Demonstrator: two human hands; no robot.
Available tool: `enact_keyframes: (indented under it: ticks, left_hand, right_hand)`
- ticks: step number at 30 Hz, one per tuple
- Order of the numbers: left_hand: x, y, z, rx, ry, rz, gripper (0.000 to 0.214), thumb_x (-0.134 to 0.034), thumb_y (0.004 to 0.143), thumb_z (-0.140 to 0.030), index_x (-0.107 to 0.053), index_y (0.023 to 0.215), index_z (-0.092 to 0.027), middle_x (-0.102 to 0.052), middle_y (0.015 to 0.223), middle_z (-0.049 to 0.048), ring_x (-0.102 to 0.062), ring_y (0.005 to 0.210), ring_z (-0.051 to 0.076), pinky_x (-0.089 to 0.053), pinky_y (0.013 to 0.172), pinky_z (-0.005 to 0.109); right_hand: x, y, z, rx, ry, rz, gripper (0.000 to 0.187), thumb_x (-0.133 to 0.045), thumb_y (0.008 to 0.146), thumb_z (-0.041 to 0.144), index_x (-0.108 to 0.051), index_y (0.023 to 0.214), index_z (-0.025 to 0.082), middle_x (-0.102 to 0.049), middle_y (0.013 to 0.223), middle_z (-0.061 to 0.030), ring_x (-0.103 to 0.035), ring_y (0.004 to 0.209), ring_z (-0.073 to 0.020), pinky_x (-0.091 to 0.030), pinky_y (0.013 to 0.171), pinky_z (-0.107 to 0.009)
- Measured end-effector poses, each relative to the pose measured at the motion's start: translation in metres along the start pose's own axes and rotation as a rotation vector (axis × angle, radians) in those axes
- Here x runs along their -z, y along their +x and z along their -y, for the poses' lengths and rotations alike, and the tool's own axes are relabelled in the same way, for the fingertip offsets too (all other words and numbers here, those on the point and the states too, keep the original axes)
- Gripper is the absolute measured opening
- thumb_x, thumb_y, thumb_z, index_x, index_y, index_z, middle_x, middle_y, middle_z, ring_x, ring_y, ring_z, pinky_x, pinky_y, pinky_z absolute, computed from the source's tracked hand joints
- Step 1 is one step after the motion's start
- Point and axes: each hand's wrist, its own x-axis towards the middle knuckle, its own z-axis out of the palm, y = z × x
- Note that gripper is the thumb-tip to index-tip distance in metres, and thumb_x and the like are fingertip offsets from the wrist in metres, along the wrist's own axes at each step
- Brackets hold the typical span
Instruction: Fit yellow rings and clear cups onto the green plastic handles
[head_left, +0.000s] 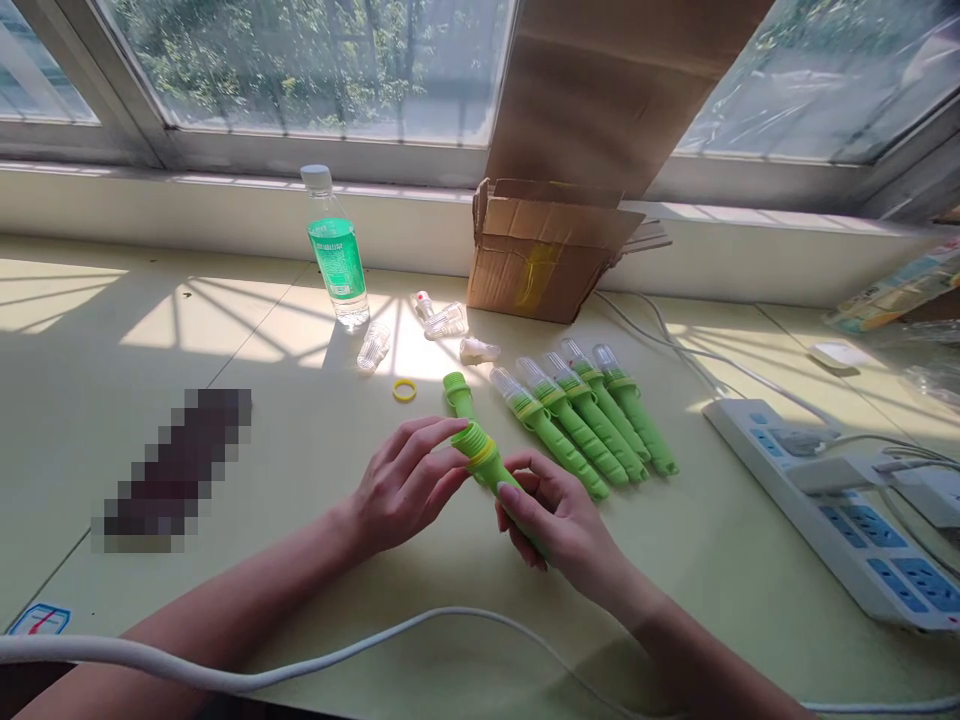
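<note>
My right hand (562,510) is wrapped round the lower part of a green plastic tube (495,474), which is tilted with its threaded open end up and to the left. Around its neck, below the thread, sits a yellow ring (482,452). The curled fingers of my left hand (412,480) touch the threaded end and its rim; the thumb is hidden. Just behind lies another green tube (459,393) with no clear cap on it. Further off, a loose yellow rubber ring (404,390) lies flat on the table.
Several green tubes with clear caps (559,420) lie in a row at right. Loose clear caps (448,321) lie near a water bottle (337,255) and a cardboard box (540,255). A power strip (810,510) stands at right; a white cable (360,650) crosses in front.
</note>
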Motion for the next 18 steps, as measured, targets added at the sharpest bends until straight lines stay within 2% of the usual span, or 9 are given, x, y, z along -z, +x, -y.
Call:
enact_keyframes:
  ticks: [9, 12, 15, 18]
  left_hand:
    - [-0.0006, 0.0021, -0.0018, 0.039, 0.008, -0.026, 0.028, -0.070, 0.073, -0.007, -0.056, 0.097, -0.014, -0.065, 0.112, 0.0115, -0.060, 0.104, 0.021, -0.056, 0.083, 0.036]
    - [-0.0017, 0.0011, -0.0003, 0.043, -0.011, -0.021, 0.030, -0.071, 0.074, -0.008, -0.056, 0.098, -0.015, -0.065, 0.111, 0.0107, -0.060, 0.104, 0.021, -0.056, 0.084, 0.036]
    - [-0.0025, 0.0002, 0.0005, 0.049, -0.047, -0.017, 0.033, -0.071, 0.073, -0.008, -0.055, 0.101, -0.015, -0.065, 0.110, 0.0107, -0.060, 0.103, 0.021, -0.055, 0.084, 0.036]
    - [-0.0024, 0.0005, -0.0003, 0.046, -0.077, -0.013, 0.034, -0.071, 0.073, -0.009, -0.055, 0.103, -0.015, -0.065, 0.109, 0.0105, -0.060, 0.102, 0.020, -0.055, 0.085, 0.036]
  right_hand:
    - [-0.0025, -0.0006, -0.0025, -0.014, 0.059, 0.027, 0.023, -0.054, 0.089, 0.042, -0.045, 0.092, 0.021, -0.056, 0.061, 0.0065, -0.041, 0.033, -0.0046, -0.026, 0.031, -0.015]
    - [-0.0013, -0.0001, -0.0013, -0.003, 0.069, 0.049, 0.022, -0.049, 0.092, 0.042, -0.048, 0.093, 0.020, -0.058, 0.062, 0.0042, -0.044, 0.038, -0.0054, -0.030, 0.036, -0.017]
    - [-0.0007, -0.0004, 0.0005, 0.007, 0.057, 0.061, 0.027, -0.043, 0.095, 0.042, -0.052, 0.090, 0.017, -0.060, 0.067, 0.0006, -0.047, 0.045, -0.0065, -0.034, 0.042, -0.019]
    - [-0.0001, -0.0010, -0.0004, -0.043, 0.079, 0.072, 0.035, -0.039, 0.096, 0.043, -0.055, 0.083, 0.015, -0.060, 0.068, -0.0014, -0.044, 0.042, -0.0058, -0.031, 0.039, -0.019]
